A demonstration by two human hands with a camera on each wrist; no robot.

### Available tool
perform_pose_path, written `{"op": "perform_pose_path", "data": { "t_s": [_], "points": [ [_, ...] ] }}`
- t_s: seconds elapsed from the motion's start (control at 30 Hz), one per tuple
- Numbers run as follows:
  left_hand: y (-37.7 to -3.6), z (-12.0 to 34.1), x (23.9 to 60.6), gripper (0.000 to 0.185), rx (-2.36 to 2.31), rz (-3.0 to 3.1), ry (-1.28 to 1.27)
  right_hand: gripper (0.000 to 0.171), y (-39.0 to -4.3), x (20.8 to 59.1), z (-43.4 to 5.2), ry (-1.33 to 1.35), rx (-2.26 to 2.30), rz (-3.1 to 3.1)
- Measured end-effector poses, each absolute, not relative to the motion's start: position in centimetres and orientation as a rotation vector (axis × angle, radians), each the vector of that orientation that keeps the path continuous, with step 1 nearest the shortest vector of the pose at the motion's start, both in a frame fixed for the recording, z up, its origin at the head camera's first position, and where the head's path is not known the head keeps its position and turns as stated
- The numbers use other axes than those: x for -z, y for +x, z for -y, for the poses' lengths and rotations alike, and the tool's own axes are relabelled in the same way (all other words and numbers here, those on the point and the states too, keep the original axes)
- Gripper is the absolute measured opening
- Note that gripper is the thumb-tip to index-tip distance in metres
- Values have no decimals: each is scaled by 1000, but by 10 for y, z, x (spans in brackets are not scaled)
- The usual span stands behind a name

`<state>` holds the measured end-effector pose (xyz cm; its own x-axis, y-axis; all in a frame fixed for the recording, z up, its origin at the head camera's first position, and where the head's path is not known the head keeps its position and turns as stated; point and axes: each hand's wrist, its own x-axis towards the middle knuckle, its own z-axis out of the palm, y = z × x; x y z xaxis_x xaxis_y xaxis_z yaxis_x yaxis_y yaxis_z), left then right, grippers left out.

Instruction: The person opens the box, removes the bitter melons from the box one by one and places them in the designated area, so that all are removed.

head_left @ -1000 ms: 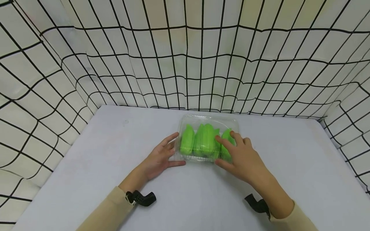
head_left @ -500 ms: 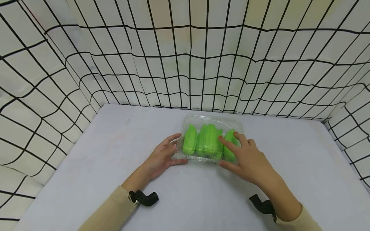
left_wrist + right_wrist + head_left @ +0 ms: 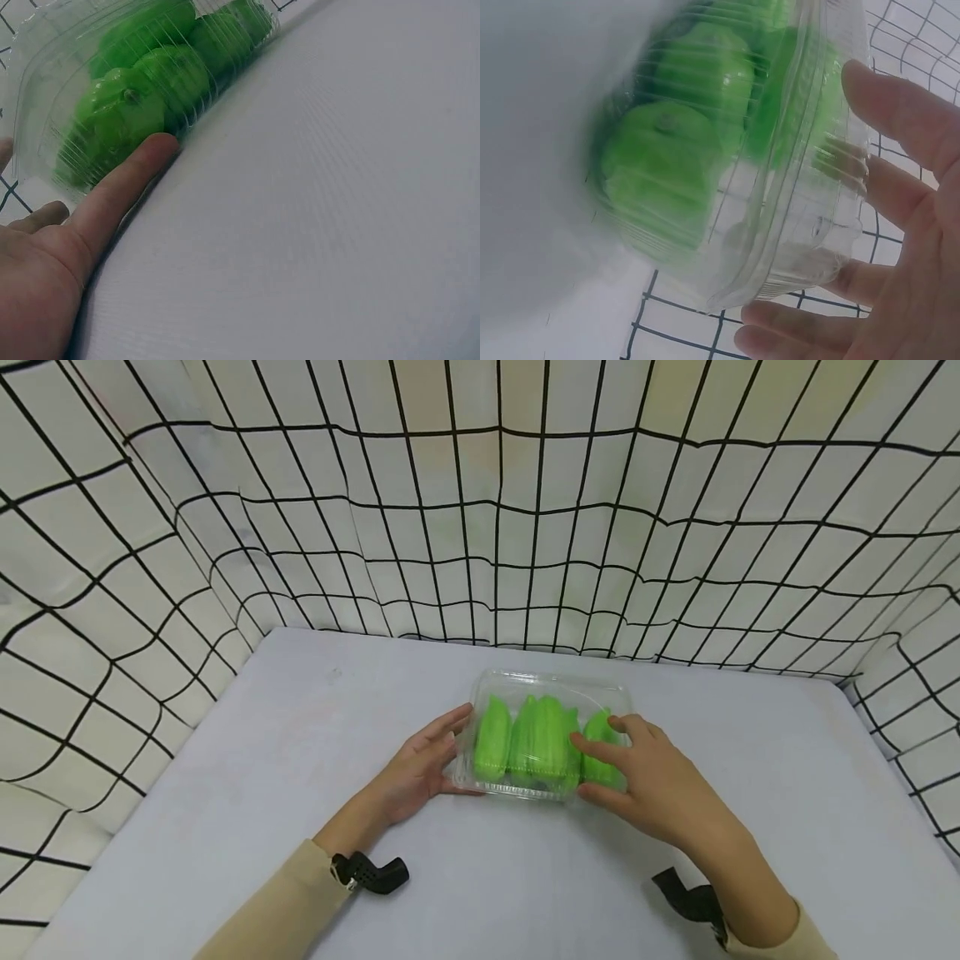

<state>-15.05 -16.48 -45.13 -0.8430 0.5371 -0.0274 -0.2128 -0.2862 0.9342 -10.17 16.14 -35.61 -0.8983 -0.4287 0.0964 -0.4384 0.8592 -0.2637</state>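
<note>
A clear plastic clamshell box (image 3: 517,683) lies on the white table with its lid down. Inside are several bright green, ribbed, elongated pieces (image 3: 491,743) resembling gourds. My left hand (image 3: 408,777) lies along the box's left side, fingers extended; in the left wrist view its thumb (image 3: 124,176) stretches along the lower front edge. From the right, my right hand (image 3: 656,781) spreads over the lid's corner, thumb at the front. In the right wrist view its fingers (image 3: 892,191) are apart and gently bent beside the box's rim (image 3: 769,232).
Black grid netting (image 3: 495,514) over white cloth walls in the table (image 3: 480,885) at the back and both sides. The box stands near the back edge. Black wrist-worn devices (image 3: 371,872) sit on both forearms.
The box has shifted slightly toward me, away from the back edge, with both hands beside it. The left thumb is now more hidden by the box's front edge.
</note>
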Motion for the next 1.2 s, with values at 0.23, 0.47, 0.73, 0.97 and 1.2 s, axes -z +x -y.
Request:
{"op": "perform_pose_path", "data": {
  "t_s": [0.23, 0.47, 0.73, 0.97, 1.2],
  "points": [
    [-151, 164, 456, 57, -2151, -1517, 417, 57, -102, 353, -166, 675, -523, 3016],
    [-149, 162, 452, 57, -2160, -1527, 410, 62, -116, 350, -188, 543, -877, 3002],
    [-149, 161, 451, 55, -2152, -1542, 407, 69, -128, 360, -200, 447, -1003, 2980],
    [-154, 155, 452, 54, -2142, -1543, 395, 89, -137, 367, -211, 242, -1114, 3076],
    [-152, 159, 452, 56, -2148, -1567, 377, 100, -149, 377, -211, 78, -1477, 3034]
  ]
}}
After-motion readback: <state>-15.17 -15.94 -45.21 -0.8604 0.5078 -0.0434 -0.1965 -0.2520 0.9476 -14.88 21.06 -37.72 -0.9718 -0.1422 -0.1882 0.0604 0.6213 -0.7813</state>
